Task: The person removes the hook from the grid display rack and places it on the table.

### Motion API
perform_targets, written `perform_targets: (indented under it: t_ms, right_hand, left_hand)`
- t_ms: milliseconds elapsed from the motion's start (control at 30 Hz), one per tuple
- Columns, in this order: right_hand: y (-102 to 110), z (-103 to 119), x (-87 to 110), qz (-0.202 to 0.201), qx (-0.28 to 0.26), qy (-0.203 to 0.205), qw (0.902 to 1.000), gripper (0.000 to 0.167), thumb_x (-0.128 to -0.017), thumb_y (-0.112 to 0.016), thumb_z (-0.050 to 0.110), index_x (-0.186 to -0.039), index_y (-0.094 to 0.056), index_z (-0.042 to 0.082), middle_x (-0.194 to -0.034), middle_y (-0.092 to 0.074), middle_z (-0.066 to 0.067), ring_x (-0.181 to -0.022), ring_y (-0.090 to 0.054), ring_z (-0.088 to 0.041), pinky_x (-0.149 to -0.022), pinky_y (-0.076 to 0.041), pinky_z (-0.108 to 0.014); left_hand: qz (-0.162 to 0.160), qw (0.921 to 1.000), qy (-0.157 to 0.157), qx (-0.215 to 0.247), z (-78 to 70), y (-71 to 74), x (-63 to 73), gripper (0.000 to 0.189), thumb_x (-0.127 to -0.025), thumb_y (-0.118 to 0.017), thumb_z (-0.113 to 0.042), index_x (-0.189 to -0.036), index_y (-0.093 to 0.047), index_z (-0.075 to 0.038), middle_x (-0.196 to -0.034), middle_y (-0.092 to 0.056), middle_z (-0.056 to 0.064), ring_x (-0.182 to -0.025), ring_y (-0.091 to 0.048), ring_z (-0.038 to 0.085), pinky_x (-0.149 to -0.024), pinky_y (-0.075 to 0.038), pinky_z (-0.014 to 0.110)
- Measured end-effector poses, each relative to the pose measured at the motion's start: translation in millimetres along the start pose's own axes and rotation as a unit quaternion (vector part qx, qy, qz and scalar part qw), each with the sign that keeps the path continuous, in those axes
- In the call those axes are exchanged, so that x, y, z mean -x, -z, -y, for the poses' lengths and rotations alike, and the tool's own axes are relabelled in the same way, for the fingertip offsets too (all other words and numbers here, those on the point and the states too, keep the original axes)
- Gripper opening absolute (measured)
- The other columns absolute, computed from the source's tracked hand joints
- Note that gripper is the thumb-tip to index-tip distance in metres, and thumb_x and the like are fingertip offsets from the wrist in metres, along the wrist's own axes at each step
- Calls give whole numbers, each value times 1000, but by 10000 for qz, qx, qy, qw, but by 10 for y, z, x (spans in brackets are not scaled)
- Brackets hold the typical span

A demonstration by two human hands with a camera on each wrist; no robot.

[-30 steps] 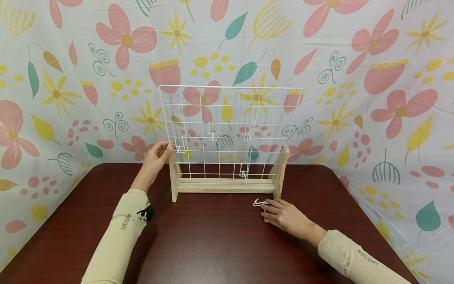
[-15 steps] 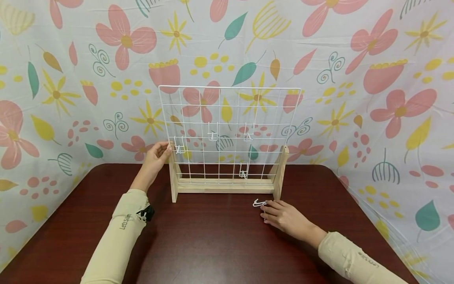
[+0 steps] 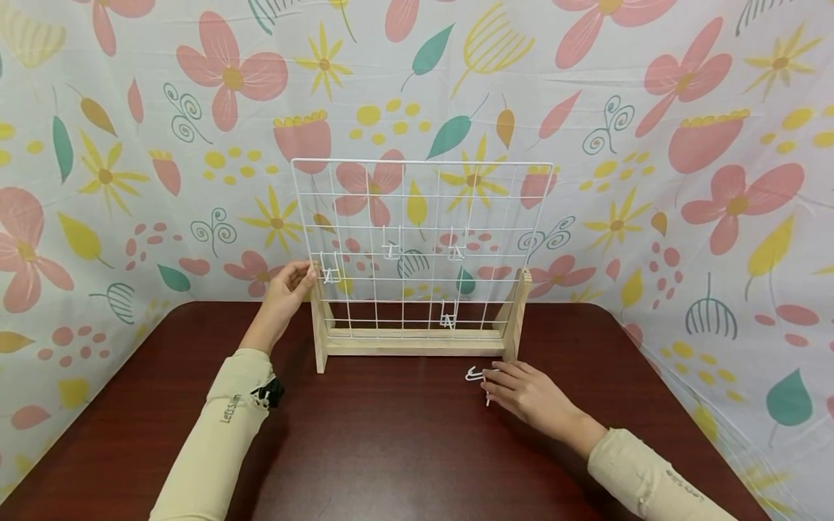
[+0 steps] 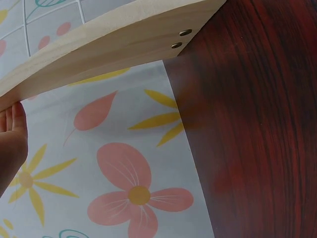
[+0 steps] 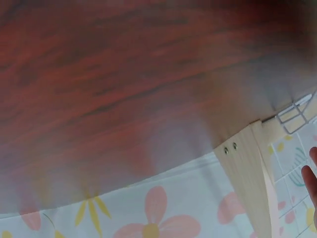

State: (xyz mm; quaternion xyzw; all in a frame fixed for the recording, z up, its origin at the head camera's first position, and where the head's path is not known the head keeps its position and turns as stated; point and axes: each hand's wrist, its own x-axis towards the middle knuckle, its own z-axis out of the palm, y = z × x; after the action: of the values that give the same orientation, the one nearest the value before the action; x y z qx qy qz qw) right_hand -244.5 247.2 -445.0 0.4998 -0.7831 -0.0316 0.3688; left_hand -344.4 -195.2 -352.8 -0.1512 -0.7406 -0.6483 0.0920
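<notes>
A white wire grid panel point(image 3: 417, 194) stands upright in a pale wooden stand point(image 3: 417, 347). My left hand point(image 3: 287, 286) grips the top of the stand's left side post, its fingers curled at the wood's edge; the left wrist view shows fingertips point(image 4: 19, 116) against that post point(image 4: 99, 49). Several small white wire hooks hang on the grid, one hook point(image 3: 331, 273) close to that hand. A loose white wire hook point(image 3: 474, 374) lies on the table by the stand's right foot. Over it are the extended fingers of my right hand point(image 3: 531, 394), partly hiding it.
Both stand and hook are on a dark red-brown wooden table point(image 3: 391, 441). Behind it hangs a white cloth point(image 3: 586, 87) printed with flowers and leaves. Two screws point(image 5: 231, 148) show low on the stand's right post in the right wrist view.
My right hand has shifted slightly to the right, uncovering a little more of the loose hook. The left hand keeps its place on the post.
</notes>
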Motion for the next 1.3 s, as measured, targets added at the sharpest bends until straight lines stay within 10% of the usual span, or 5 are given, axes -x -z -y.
perform_targets:
  t_ms: [800,1300]
  right_hand:
    - [120,-103,-266,-623,-429,-789,9940,39,-105,-41,27,-110,-72,4,-106,-70,-9,-100,-64,-30,-81,-50,-43]
    - [65,-67,-481,-1475,-552,-1110,9813,30,-101,-52,23,-106,-73,2,-103,-71,-12,-96,-65,-34,-82,-51,-46]
  left_hand:
    - [1,10000,31,12,-24,-31,21,44,-102,-49,-17,-135,-40,10,-129,-47,17,-105,-49,1,-91,-40,12]
    - [-48,9999,64,103,-5,-31,-4,42,-101,-49,-14,-135,-40,11,-113,-51,-1,-103,-50,0,-89,-41,11]
